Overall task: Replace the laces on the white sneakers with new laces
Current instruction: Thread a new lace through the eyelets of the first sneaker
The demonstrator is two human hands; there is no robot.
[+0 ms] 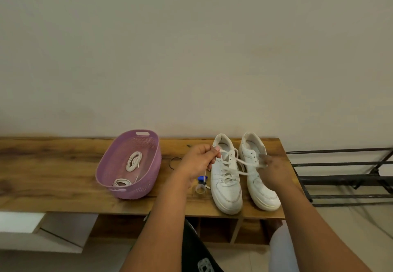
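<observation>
I see 2 white sneakers side by side at the right end of a wooden bench [63, 186], toes toward me, heels toward the wall. The left sneaker [226, 178] still has its lace [240, 162] threaded through the eyelets; the right sneaker [258, 174] shows bare eyelets near its top.

My left hand [198, 161] is up just left of the laced sneaker's collar, fingers curled and pinching one end of the lace, with a thin tail of it hanging below the fist. My right hand [274, 169] is in front of the right sneaker, blurred, with its fingers closed on the other end. The lace runs taut between both hands, crossing over the laced sneaker's tongue.

A purple basket [102, 178] sits on the bench well to the left of the sneakers. Inside it lie 2 coiled white laces: 1 [133, 161] near the middle, 1 [121, 182] at the near end.

Between the basket and the sneakers, a dark ring [173, 162] lies on the wood, partly hidden by my left hand. Below that hand sits a small blue item with a clear loop [201, 185]; I cannot tell what it is.

A black metal rack [340, 178] stands past the bench's right end.
</observation>
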